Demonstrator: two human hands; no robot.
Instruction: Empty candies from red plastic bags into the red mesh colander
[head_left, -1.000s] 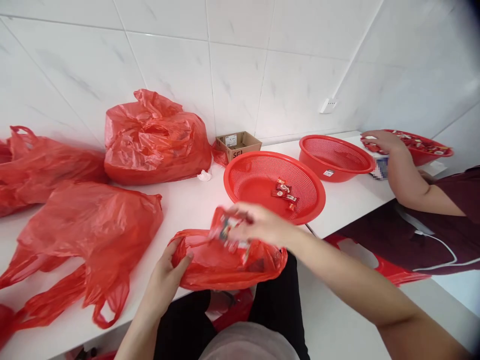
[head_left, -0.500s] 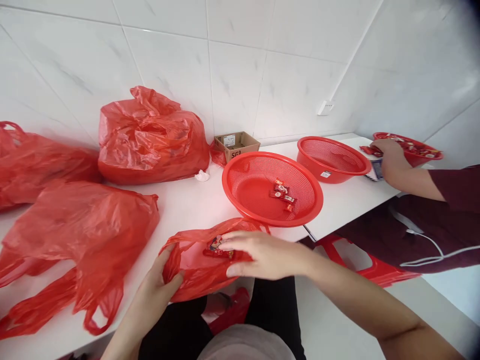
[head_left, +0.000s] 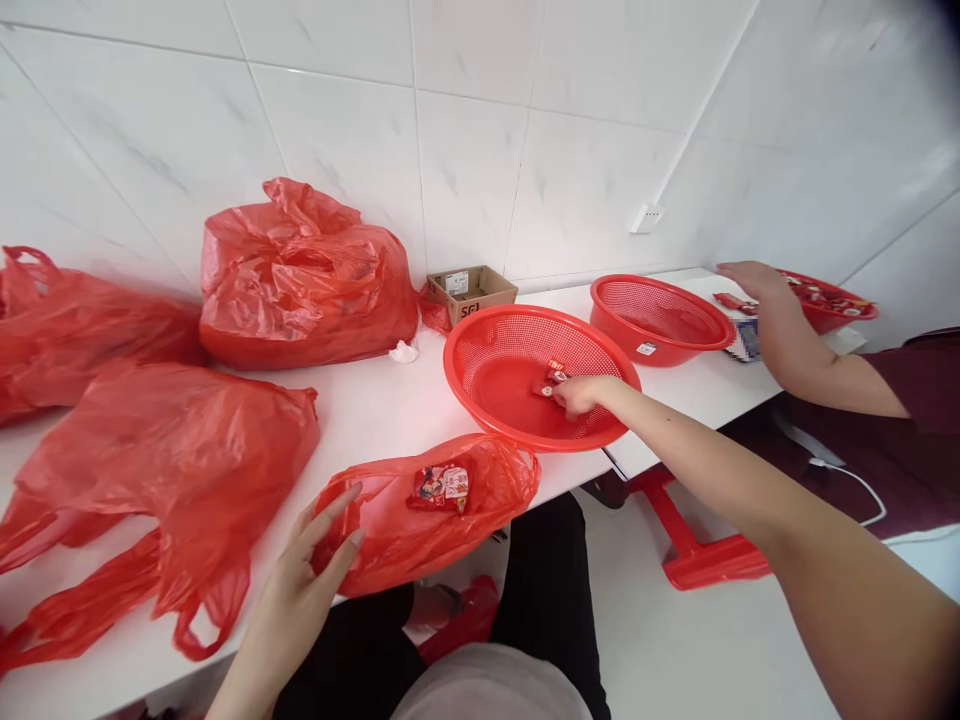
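The right hand (head_left: pixel 581 396), fingers closed, pinches small red packets (head_left: pixel 551 382) inside the nearer red mesh basket (head_left: pixel 480 345), while the left hand (head_left: pixel 300 575), fingers spread open, touches a red plastic bag (head_left: pixel 487 500) with another packet (head_left: pixel 441 488) on top.

A tiled packing room, by the look. The long white counter (head_left: pixel 360 420) holds red plastic bags (head_left: pixel 300 290), with white wall tiles (head_left: pixel 465 170) behind it.
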